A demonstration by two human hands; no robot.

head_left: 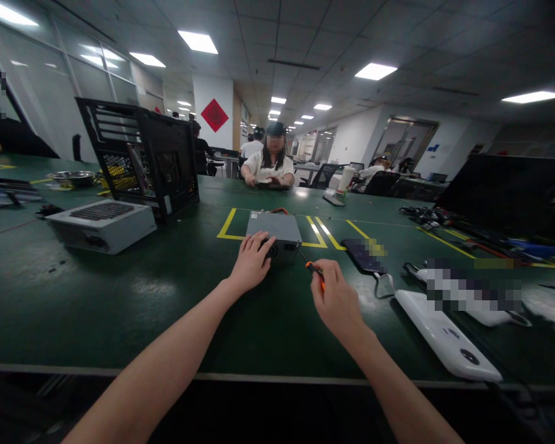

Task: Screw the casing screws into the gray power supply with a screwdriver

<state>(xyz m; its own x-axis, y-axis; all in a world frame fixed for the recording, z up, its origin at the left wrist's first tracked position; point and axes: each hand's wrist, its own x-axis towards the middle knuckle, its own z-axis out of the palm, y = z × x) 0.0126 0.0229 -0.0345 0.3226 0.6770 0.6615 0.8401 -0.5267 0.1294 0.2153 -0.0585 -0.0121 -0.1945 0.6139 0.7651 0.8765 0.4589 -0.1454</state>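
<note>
A grey metal computer power supply [277, 227] sits on the green table in front of me, its socket side facing me. My left hand [252, 262] grips its left front part, fingers over the top edge and thumb low on the front. In my right hand [335, 293] is a screwdriver [311, 266] with an orange and black handle. Its thin shaft points up and left to the right front corner of the power supply. Whether the tip touches a screw there is too small to tell.
On the left stand a second power supply [106, 225], a black computer case [143, 154] and a metal bowl [74, 179]. To the right lie a phone [363, 256], white devices [444, 333] and cables [420, 213]. Across the table sits a person [271, 163].
</note>
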